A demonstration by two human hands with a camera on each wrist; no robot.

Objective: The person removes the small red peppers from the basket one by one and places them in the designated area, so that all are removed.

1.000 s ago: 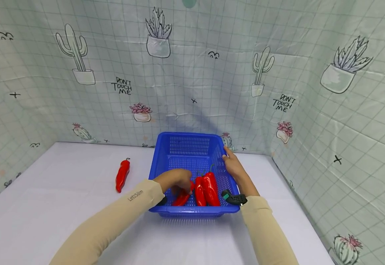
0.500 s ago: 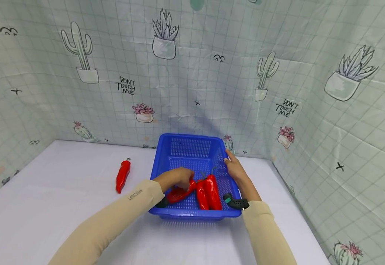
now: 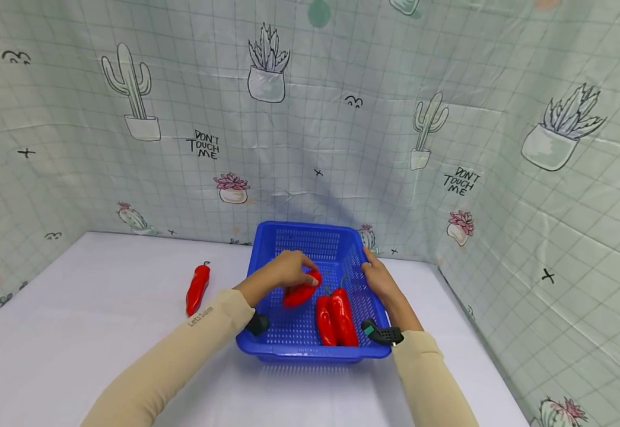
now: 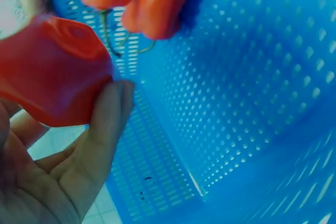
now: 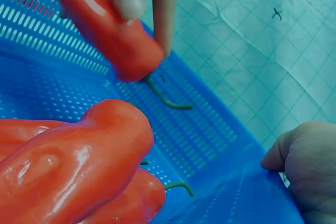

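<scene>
- The left hand [image 3: 291,270] pinches a red pepper [image 3: 301,292] between thumb and fingers, over the inside of a blue basket [image 3: 315,351].
- The right hand [image 3: 379,279] grips the basket's right rim.
- Other red peppers [image 3: 344,317] lie together on the basket's right side, stems pointing away from the person.
- The basket's perforated walls surround them.
- A loose pepper [image 3: 197,289] lies on the white tabletop [image 3: 75,320], left of the basket.
- A printed cloth [image 3: 315,118] hangs just behind the basket.

I have room low in the basket [image 3: 310,353], left of the peppers [image 3: 343,317]. My right hand [image 3: 381,281] blocks part of its right rim [image 3: 377,303].
</scene>
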